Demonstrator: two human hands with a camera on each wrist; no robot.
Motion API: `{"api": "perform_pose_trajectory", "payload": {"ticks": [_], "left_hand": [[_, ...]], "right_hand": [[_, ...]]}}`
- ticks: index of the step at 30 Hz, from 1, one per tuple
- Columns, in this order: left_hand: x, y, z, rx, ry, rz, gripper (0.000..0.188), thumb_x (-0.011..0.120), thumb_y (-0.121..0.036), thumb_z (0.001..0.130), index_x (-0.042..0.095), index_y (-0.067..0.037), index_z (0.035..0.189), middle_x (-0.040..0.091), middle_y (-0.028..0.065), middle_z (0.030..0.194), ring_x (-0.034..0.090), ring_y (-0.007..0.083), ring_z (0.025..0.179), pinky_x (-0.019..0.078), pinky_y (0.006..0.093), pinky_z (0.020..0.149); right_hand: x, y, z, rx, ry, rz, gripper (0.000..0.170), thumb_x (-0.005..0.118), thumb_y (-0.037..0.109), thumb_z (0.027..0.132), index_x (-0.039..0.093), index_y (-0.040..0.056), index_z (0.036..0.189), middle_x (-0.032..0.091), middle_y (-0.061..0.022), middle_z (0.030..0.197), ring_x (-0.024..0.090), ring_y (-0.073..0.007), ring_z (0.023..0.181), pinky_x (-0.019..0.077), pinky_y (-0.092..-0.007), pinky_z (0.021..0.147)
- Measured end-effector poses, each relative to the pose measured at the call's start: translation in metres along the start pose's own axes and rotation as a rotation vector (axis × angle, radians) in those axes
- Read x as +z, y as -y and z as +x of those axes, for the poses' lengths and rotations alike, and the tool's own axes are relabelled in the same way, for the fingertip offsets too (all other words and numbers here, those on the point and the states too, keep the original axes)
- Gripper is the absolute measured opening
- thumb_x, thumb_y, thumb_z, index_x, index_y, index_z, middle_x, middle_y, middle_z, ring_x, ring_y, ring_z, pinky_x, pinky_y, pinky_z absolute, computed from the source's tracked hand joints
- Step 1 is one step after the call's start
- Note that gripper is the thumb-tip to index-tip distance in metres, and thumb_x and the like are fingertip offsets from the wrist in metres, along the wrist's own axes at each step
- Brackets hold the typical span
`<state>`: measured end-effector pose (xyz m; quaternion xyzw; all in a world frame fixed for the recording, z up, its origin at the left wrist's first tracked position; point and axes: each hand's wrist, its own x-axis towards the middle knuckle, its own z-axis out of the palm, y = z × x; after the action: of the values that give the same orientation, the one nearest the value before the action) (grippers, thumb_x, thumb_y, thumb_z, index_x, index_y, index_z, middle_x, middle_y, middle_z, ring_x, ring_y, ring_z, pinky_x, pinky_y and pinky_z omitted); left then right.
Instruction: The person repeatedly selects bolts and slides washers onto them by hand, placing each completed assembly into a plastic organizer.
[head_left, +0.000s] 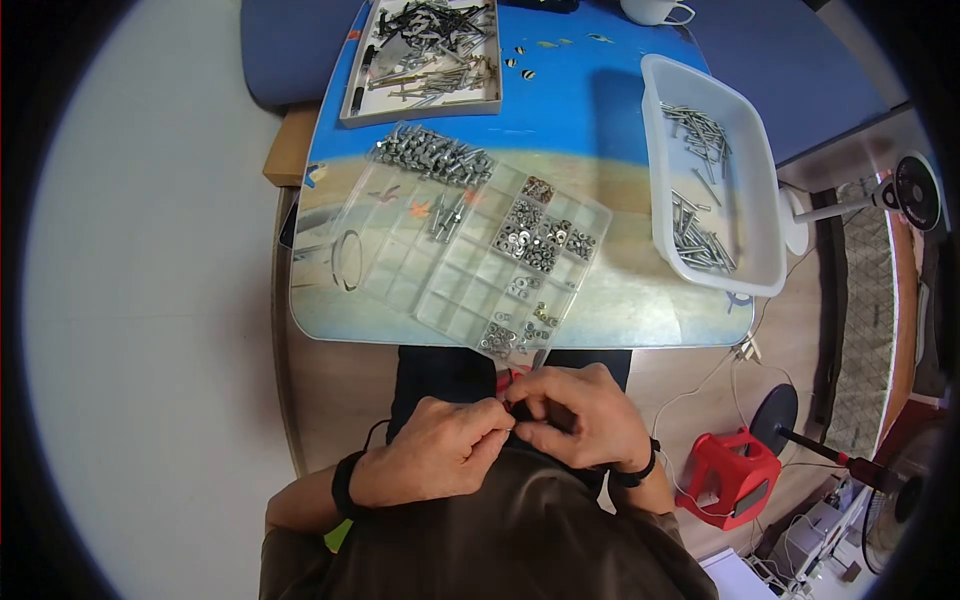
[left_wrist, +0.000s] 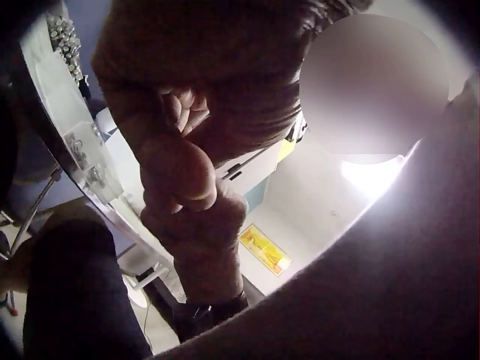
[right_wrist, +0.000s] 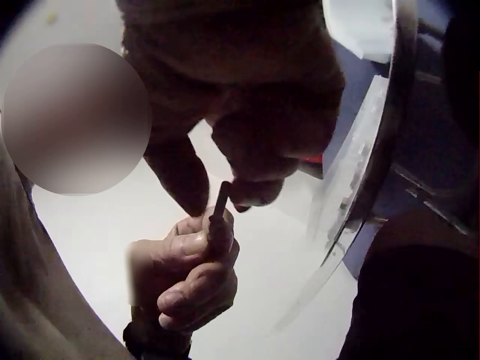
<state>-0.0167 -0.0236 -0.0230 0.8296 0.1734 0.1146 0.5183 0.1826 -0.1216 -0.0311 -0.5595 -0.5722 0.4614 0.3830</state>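
Both hands meet above the lap, just in front of the table edge. My left hand [head_left: 435, 450] pinches a thin dark metal piece [right_wrist: 222, 201], which stands up from its fingertips in the right wrist view. My right hand [head_left: 585, 415] is beside it with thumb and forefinger spread on either side of the piece's upper end; whether a fingertip touches it I cannot tell. In the left wrist view the left hand [left_wrist: 195, 82] hides the piece, and the right hand [left_wrist: 206, 240] is behind its fingers.
A compartment box [head_left: 450, 285] of nuts and washers, its other half holding bolts [head_left: 430, 155], lies at the table's near edge. Behind is a tray [head_left: 423, 110] of screws; at right, a white bin [head_left: 765, 200] of long screws. A red stool [head_left: 735, 475] stands on the floor.
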Motion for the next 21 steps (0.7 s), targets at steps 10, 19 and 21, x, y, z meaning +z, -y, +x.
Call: {"api": "perform_pose_trajectory", "payload": {"ticks": [10, 19, 21], "left_hand": [[-0.028, 0.002, 0.002, -0.198, -0.172, -0.016, 0.007, 0.060, 0.001, 0.090, 0.063, 0.000, 0.096, 0.071, 0.0075, 0.078, 0.065, 0.0129, 0.058, 0.0527, 0.0262, 0.055], [-0.085, 0.054, 0.060, -0.214, -0.563, 0.322, 0.007, 0.060, -0.002, 0.092, 0.061, 0.003, 0.097, 0.072, 0.0101, 0.078, 0.061, 0.0073, 0.057, 0.0493, 0.0242, 0.052], [-0.085, 0.066, 0.070, -0.230, -0.553, 0.318, 0.007, 0.061, -0.002, 0.091, 0.060, 0.003, 0.096, 0.072, 0.0099, 0.076, 0.060, 0.0076, 0.056, 0.0484, 0.0246, 0.051]], "right_hand": [[0.016, -0.014, -0.006, -0.291, -0.283, -0.051, 0.014, 0.072, 0.003, 0.082, 0.068, 0.0020, 0.095, 0.068, -0.0099, 0.080, 0.065, -0.0248, 0.062, 0.0494, -0.0322, 0.054], [0.026, -0.038, -0.020, -0.082, -0.343, 0.000, 0.006, 0.072, 0.006, 0.084, 0.068, 0.0018, 0.087, 0.067, -0.0104, 0.076, 0.065, -0.0224, 0.062, 0.0492, -0.0296, 0.055], [0.027, -0.043, -0.021, -0.100, -0.275, -0.108, 0.006, 0.071, 0.005, 0.085, 0.068, 0.0029, 0.090, 0.066, -0.0112, 0.077, 0.066, -0.0249, 0.062, 0.0507, -0.0322, 0.056]]}}
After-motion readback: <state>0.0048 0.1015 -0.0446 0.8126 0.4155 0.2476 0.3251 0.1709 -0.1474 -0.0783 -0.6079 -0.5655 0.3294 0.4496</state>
